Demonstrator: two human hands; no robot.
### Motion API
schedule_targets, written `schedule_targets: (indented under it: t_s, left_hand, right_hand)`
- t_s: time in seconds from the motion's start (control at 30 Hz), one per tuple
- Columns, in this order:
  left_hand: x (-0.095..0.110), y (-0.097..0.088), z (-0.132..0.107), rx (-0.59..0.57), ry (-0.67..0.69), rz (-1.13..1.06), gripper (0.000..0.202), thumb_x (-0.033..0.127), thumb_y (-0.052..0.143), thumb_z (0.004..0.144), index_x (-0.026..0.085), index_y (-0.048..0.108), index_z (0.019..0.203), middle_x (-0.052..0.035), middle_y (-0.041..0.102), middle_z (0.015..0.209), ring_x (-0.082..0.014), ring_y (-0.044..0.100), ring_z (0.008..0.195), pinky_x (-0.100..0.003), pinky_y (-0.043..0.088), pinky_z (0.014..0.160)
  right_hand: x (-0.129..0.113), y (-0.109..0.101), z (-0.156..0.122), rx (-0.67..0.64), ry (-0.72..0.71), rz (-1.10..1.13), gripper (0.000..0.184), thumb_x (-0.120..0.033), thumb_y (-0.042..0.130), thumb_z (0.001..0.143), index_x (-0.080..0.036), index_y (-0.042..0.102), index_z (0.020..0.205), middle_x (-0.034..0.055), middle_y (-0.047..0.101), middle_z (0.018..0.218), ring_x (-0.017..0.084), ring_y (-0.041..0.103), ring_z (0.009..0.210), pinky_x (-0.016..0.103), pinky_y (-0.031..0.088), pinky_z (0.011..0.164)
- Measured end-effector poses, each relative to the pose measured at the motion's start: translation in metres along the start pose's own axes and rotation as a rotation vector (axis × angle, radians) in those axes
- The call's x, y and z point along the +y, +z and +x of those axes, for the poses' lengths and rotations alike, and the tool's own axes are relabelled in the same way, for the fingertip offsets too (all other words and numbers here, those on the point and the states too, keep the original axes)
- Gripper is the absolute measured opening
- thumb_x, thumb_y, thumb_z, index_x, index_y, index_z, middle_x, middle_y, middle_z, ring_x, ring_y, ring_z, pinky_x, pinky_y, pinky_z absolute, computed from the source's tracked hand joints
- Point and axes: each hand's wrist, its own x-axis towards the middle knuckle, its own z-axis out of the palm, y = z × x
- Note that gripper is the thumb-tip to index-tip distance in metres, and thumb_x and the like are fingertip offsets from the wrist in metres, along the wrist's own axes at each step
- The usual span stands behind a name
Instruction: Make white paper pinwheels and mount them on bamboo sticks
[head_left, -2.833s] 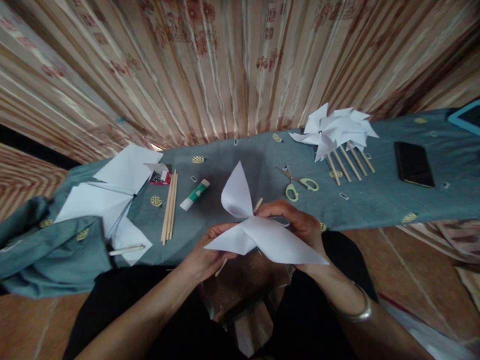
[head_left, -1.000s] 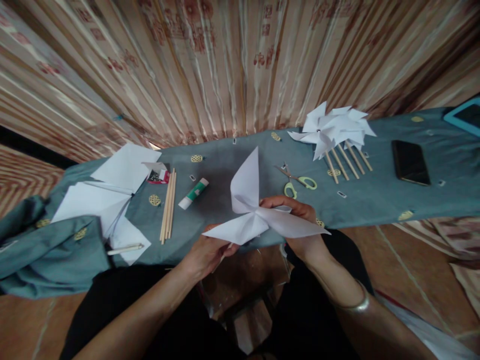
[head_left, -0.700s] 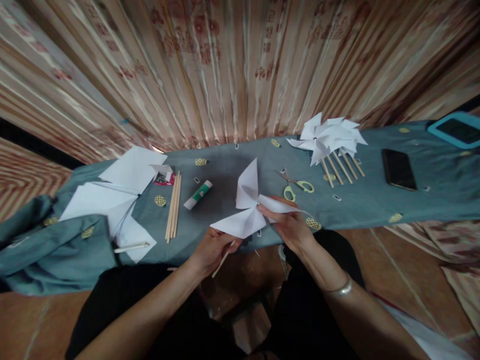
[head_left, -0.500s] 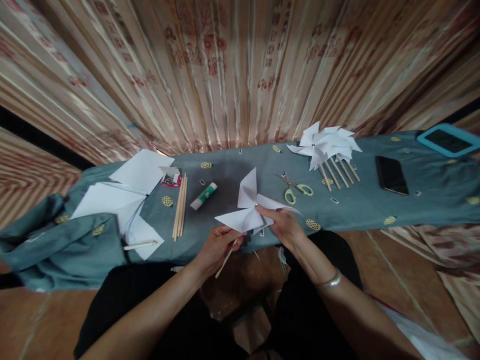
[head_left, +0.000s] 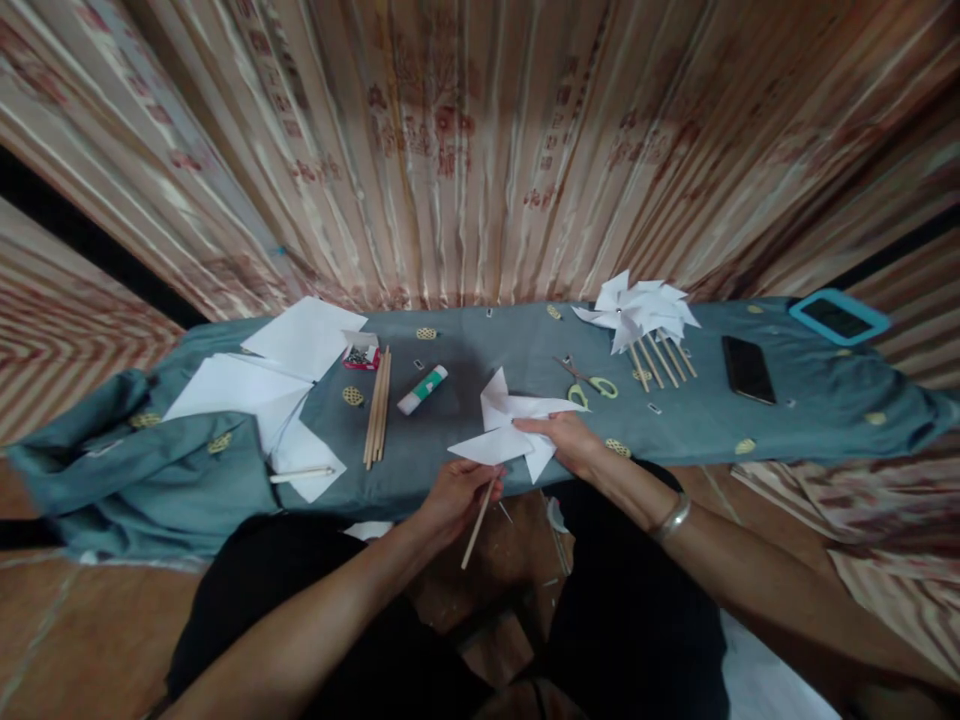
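A white paper pinwheel is held over the table's near edge, its folded blades spread. Below the blades, my left hand is closed round its wooden stick, whose lower end sticks out toward my lap. My right hand pinches the pinwheel near its middle, thumb on top; the fingers behind the paper are hidden. Just beyond that hand lie scissors with light green handles. To the left are a glue stick and several loose wooden sticks.
Several finished pinwheels lie in a pile at the back right. Farther right are a black phone and a blue-framed tablet. White paper sheets and a small box of pins lie left on the green cloth.
The pinwheel has turned a little in my hands, and its stick's lower end has swung right and points more steeply down. My view has shifted slightly.
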Motion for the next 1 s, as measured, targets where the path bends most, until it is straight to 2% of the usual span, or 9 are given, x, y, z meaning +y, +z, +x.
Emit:
schedule_targets:
  t_s: [0.23,0.47,0.57,0.73,0.87,0.93,1.0]
  left_hand:
    - [0.000,0.001,-0.007,-0.059,0.001,-0.045,0.024,0.024,0.087,0.056,0.009,0.072,0.068,-0.0021,0.064,0.057,-0.0067,0.056,0.049,-0.016,0.044,0.050]
    - [-0.011,-0.006,-0.019,-0.093,-0.066,-0.125,0.028,0.018,0.086,0.059,0.013,0.074,0.083,-0.0044,0.071,0.079,-0.0102,0.063,0.062,-0.023,0.053,0.068]
    - [-0.013,-0.010,-0.023,-0.085,-0.075,-0.127,0.024,0.018,0.085,0.060,0.013,0.073,0.081,-0.0041,0.071,0.079,-0.0105,0.063,0.063,-0.024,0.053,0.070]
    - [-0.015,-0.015,-0.023,-0.085,-0.074,-0.134,0.028,0.018,0.085,0.059,0.012,0.073,0.084,-0.0036,0.070,0.077,-0.0096,0.063,0.062,-0.023,0.053,0.068]
    - [-0.018,-0.018,-0.022,-0.061,-0.072,-0.130,0.025,0.019,0.085,0.057,0.010,0.072,0.075,-0.0051,0.070,0.074,-0.0112,0.063,0.062,-0.024,0.053,0.069]
    - [-0.021,-0.019,-0.021,-0.049,-0.063,-0.125,0.024,0.019,0.085,0.055,0.010,0.070,0.072,-0.0063,0.070,0.073,-0.0137,0.064,0.065,-0.027,0.054,0.073]
    - [-0.024,-0.020,-0.020,-0.039,-0.037,-0.131,0.028,0.018,0.085,0.055,0.012,0.070,0.077,-0.0067,0.071,0.077,-0.0171,0.066,0.071,-0.030,0.054,0.077]
  right_hand:
    - [-0.003,0.003,-0.009,-0.087,0.031,0.101,0.016,-0.011,0.079,0.059,-0.010,0.072,0.073,0.0086,0.076,0.069,0.017,0.067,0.055,0.025,0.056,0.059]
    - [0.007,0.002,-0.001,-0.070,0.073,-0.021,0.016,-0.007,0.078,0.058,-0.010,0.072,0.073,0.0077,0.075,0.065,0.015,0.064,0.049,0.023,0.051,0.048]
    - [0.008,0.002,0.000,-0.076,0.087,-0.051,0.015,-0.008,0.078,0.058,-0.010,0.071,0.072,0.0084,0.075,0.066,0.016,0.064,0.051,0.023,0.051,0.049]
    - [0.003,0.000,-0.002,-0.045,0.031,-0.028,0.016,-0.009,0.079,0.056,-0.011,0.070,0.069,0.0067,0.073,0.062,0.016,0.065,0.052,0.025,0.054,0.056]
    - [0.008,-0.003,-0.013,-0.038,0.026,-0.059,0.018,-0.019,0.082,0.056,-0.012,0.070,0.067,0.0060,0.072,0.062,0.017,0.064,0.054,0.026,0.053,0.057]
    - [0.016,-0.002,-0.022,-0.039,-0.053,-0.142,0.020,-0.027,0.081,0.058,-0.014,0.070,0.068,0.0039,0.071,0.061,0.016,0.062,0.054,0.025,0.050,0.054]
    - [0.027,0.001,-0.034,-0.055,-0.229,-0.281,0.019,-0.030,0.079,0.060,-0.016,0.070,0.069,0.0001,0.069,0.060,0.014,0.060,0.054,0.023,0.047,0.053]
